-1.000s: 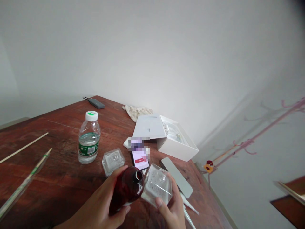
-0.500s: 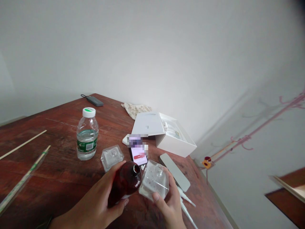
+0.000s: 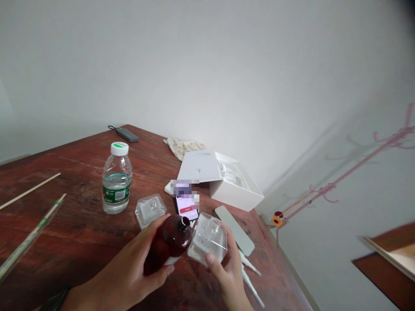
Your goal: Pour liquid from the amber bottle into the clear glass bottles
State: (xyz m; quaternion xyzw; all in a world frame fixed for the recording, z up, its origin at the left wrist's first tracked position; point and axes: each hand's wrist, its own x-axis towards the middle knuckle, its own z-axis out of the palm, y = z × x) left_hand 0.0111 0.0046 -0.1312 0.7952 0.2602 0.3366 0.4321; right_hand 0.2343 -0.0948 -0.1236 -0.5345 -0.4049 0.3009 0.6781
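Note:
My left hand (image 3: 129, 272) is wrapped round a dark brown bottle (image 3: 170, 239). The bottle is uncapped and leans to the right, its mouth close to a clear, square plastic container (image 3: 208, 237). That container sits between the thumb and fingers of my right hand (image 3: 228, 272); whether bottle and container touch, I cannot tell. Small specks or bubbles show in the container. A similar clear container (image 3: 151, 210) lies on the table just beyond the brown bottle. Behind the hands is a phone (image 3: 188, 209) with its screen lit.
On the left of the wooden table (image 3: 81, 185) stand a capped water bottle (image 3: 117, 181) and two thin sticks, one wrapped (image 3: 35, 233). An open white box (image 3: 238, 194), a cloth (image 3: 183, 148) and a grey device (image 3: 128, 134) lie farther back. White droppers (image 3: 252, 287) and a flat plate (image 3: 236, 231) are at right.
The whole view has shifted slightly. The brown bottle leans a little more to the right, and both hands keep their hold.

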